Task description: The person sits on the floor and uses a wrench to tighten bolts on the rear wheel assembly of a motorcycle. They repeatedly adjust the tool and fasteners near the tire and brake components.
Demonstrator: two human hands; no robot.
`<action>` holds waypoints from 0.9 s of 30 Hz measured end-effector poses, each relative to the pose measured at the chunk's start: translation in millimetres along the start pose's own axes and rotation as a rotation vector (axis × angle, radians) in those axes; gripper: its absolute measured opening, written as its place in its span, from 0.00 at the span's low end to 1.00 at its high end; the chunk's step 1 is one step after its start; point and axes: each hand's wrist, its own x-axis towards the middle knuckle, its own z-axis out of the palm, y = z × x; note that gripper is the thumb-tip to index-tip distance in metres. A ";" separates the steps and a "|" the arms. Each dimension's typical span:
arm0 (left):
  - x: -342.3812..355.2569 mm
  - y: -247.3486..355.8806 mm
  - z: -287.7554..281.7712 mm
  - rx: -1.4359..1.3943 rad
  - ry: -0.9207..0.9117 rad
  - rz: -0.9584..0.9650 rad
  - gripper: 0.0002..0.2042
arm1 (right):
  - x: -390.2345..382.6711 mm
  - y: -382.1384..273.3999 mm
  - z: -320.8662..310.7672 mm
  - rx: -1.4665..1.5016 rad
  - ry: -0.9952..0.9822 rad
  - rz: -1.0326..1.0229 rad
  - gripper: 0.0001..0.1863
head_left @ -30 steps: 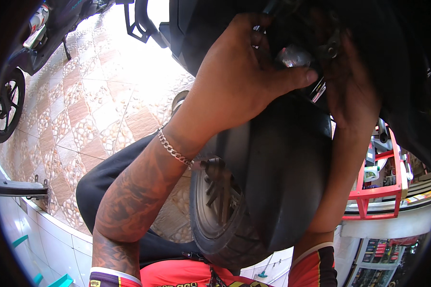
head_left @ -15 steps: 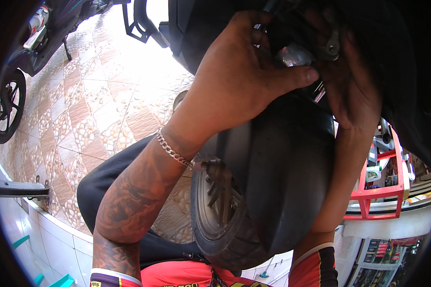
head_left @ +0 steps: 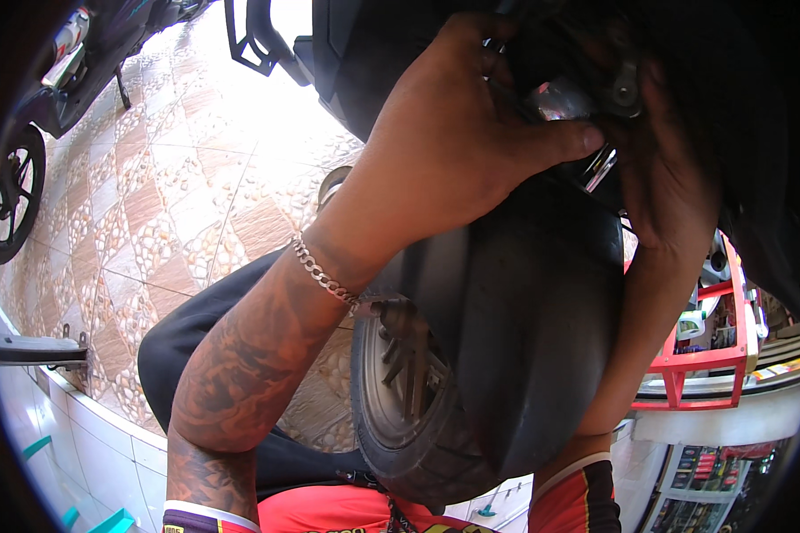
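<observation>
Lug of grey metal, round-ended with a single hole (head_left: 627, 87), sits in the shadowed black underside of a motorbike, its long axis running roughly from twelve to six o'clock. Just beside it, toward nine o'clock, is a shiny, clear, rounded piece (head_left: 562, 100), partly hidden. From the tip of the left hand's (head_left: 462, 133) thumb, the lug lies toward one o'clock and the clear piece toward eleven. The right hand (head_left: 674, 169) is nearer the lug, which lies toward nine o'clock from its fingers. The left thumb stretches toward three o'clock, spread from the curled fingers; whether these grip anything, I cannot tell. The right fingers point toward twelve, partly lost in shade; their hold cannot be told either. Toward six o'clock hang a smooth black plastic mudguard (head_left: 542, 311) and a black rubber tyre (head_left: 444, 462); toward four stands a red metal frame (head_left: 702, 358).
</observation>
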 end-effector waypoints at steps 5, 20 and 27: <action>-0.5 -2.9 -0.9 -0.010 -0.002 0.014 0.38 | -1.0 -4.1 -4.1 -0.083 -0.059 -0.018 0.29; -5.3 -0.3 0.4 -0.031 0.040 0.056 0.38 | -3.9 5.0 -22.1 0.117 -0.041 0.017 0.25; -15.1 7.0 6.2 0.242 0.122 0.170 0.40 | -0.9 9.1 -36.3 0.075 -0.211 -0.018 0.34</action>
